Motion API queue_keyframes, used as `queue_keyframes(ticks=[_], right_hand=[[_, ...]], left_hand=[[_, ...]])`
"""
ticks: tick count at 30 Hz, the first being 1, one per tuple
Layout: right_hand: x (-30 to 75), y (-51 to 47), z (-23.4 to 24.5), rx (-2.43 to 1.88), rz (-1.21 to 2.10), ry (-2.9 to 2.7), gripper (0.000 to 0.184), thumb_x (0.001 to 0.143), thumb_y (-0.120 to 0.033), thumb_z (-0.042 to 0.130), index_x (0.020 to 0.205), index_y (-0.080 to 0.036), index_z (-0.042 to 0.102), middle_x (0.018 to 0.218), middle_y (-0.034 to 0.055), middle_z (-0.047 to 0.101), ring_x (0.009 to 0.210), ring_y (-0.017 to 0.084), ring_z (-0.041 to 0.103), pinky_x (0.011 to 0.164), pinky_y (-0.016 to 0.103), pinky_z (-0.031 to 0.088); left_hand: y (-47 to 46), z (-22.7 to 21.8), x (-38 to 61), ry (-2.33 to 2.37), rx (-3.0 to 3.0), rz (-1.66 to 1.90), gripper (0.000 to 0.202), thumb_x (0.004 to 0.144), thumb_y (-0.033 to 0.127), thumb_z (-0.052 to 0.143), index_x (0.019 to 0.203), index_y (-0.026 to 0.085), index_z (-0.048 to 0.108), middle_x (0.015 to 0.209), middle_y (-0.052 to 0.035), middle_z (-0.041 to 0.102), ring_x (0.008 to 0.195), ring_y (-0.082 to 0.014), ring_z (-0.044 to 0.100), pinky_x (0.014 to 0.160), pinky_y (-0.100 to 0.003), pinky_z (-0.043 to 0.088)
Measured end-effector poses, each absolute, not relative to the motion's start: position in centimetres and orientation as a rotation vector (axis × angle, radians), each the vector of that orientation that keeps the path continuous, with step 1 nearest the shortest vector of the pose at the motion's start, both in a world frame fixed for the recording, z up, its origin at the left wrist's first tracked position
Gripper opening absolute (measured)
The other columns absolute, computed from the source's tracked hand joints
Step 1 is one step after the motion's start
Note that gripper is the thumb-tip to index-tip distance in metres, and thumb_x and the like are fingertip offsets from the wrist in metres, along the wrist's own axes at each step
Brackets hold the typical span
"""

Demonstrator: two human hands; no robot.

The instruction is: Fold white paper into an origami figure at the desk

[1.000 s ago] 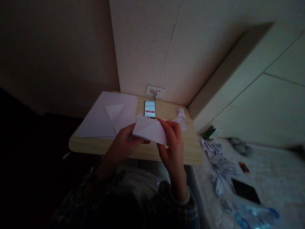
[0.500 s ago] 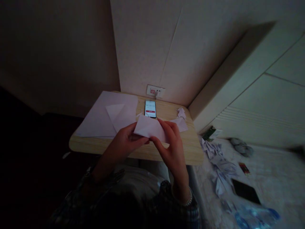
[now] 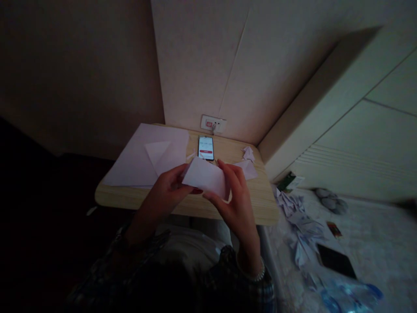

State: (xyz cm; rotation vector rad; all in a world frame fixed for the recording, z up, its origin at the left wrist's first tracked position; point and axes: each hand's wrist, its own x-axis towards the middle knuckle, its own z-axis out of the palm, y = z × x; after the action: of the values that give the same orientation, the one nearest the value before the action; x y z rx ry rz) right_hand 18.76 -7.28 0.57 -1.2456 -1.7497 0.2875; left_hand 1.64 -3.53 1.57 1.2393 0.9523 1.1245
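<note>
A folded white paper (image 3: 206,177) is held up over the near edge of a small wooden table (image 3: 263,204). My left hand (image 3: 167,193) pinches its left end, thumb on top. My right hand (image 3: 236,200) grips its right end, fingers curled over the far edge and thumb underneath. Both hands are closed on the paper.
On the table lie large white sheets (image 3: 140,158), a lit phone (image 3: 206,148) and small folded paper pieces (image 3: 247,154). A wall socket (image 3: 212,124) sits behind. To the right, a bed holds several folded papers (image 3: 299,226), a dark phone (image 3: 335,261) and a plastic bottle (image 3: 348,298).
The paper has been folded tighter and looks narrower. My right hand has slid down and turned so its thumb now presses from below.
</note>
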Motion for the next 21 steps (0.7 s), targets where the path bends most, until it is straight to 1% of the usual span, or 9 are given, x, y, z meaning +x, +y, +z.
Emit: queue_keyframes(ticks=[2,5,6,9,11,13,15,18,21], right_hand=[[18.75,-7.25,0.6,-1.261,0.246,-1.748,0.06,0.087,-0.031,0.071,0.141,-0.026,0.047,0.128,0.0109,0.055,0.12,0.028,0.055,0.104,0.048,0.048],[18.79,-7.18,0.43,-1.282,0.183,-1.74,0.051,0.089,-0.024,0.066,0.138,-0.025,0.05,0.125,0.0113,0.055,0.119,0.027,0.055,0.102,0.047,0.049],[18.77,-7.16,0.33,-1.291,0.184,-1.754,0.052,0.089,-0.024,0.066,0.139,-0.025,0.049,0.126,0.0116,0.054,0.119,0.028,0.054,0.101,0.048,0.05],[18.6,-7.12,0.08,-1.327,0.206,-1.805,0.064,0.086,-0.026,0.069,0.144,-0.026,0.042,0.134,0.0131,0.049,0.123,0.03,0.051,0.101,0.051,0.049],[18.46,-7.12,0.06,-1.358,0.175,-1.799,0.063,0.086,-0.023,0.066,0.145,-0.025,0.042,0.134,0.0135,0.049,0.122,0.031,0.05,0.101,0.053,0.048],[18.4,-7.16,0.19,-1.359,0.133,-1.785,0.057,0.085,-0.017,0.06,0.141,-0.022,0.047,0.13,0.0132,0.052,0.12,0.031,0.052,0.101,0.052,0.047],[18.47,-7.21,0.39,-1.323,0.122,-1.774,0.052,0.083,-0.013,0.056,0.134,-0.021,0.053,0.124,0.0118,0.056,0.116,0.029,0.054,0.1,0.05,0.048],[18.68,-7.26,0.59,-1.27,0.116,-1.707,0.041,0.083,-0.01,0.053,0.121,-0.022,0.063,0.112,0.0085,0.062,0.107,0.026,0.059,0.093,0.045,0.05],[18.78,-7.27,0.59,-1.286,0.07,-1.599,0.031,0.084,-0.009,0.055,0.107,-0.025,0.069,0.104,0.0061,0.062,0.099,0.024,0.061,0.087,0.042,0.051]], left_hand=[[-3.45,1.62,1.73,1.045,1.262,1.149,0.031,0.063,0.024,0.075,0.093,0.015,0.073,0.087,-0.0047,0.08,0.077,-0.0262,0.077,0.075,-0.038,0.065],[-3.42,1.65,1.74,1.106,1.287,1.192,0.024,0.066,0.026,0.072,0.088,0.015,0.074,0.082,-0.0032,0.079,0.071,-0.0232,0.076,0.076,-0.036,0.065],[-3.42,1.61,1.72,1.114,1.29,1.204,0.023,0.067,0.026,0.072,0.087,0.016,0.073,0.081,-0.0028,0.079,0.07,-0.0227,0.076,0.076,-0.035,0.065],[-3.45,1.41,1.67,1.15,1.294,1.213,0.022,0.067,0.026,0.072,0.087,0.016,0.073,0.08,-0.0027,0.079,0.07,-0.0234,0.076,0.077,-0.035,0.064],[-3.47,1.3,1.63,1.18,1.315,1.202,0.024,0.069,0.028,0.072,0.089,0.016,0.074,0.082,-0.0036,0.08,0.073,-0.0243,0.077,0.078,-0.036,0.064],[-3.5,1.31,1.61,1.205,1.359,1.195,0.025,0.07,0.031,0.071,0.09,0.016,0.075,0.084,-0.0042,0.081,0.077,-0.025,0.077,0.08,-0.036,0.063],[-3.55,1.47,1.62,1.245,1.408,1.191,0.023,0.071,0.03,0.069,0.088,0.017,0.075,0.084,-0.0041,0.081,0.079,-0.0258,0.077,0.08,-0.035,0.063],[-3.61,1.81,1.69,1.298,1.468,1.188,0.019,0.069,0.028,0.067,0.084,0.018,0.075,0.083,-0.0032,0.081,0.08,-0.0266,0.077,0.077,-0.033,0.062],[-3.67,1.96,1.74,1.328,1.53,1.174,0.022,0.069,0.029,0.066,0.086,0.019,0.075,0.085,-0.003,0.082,0.081,-0.0268,0.077,0.076,-0.032,0.062]])
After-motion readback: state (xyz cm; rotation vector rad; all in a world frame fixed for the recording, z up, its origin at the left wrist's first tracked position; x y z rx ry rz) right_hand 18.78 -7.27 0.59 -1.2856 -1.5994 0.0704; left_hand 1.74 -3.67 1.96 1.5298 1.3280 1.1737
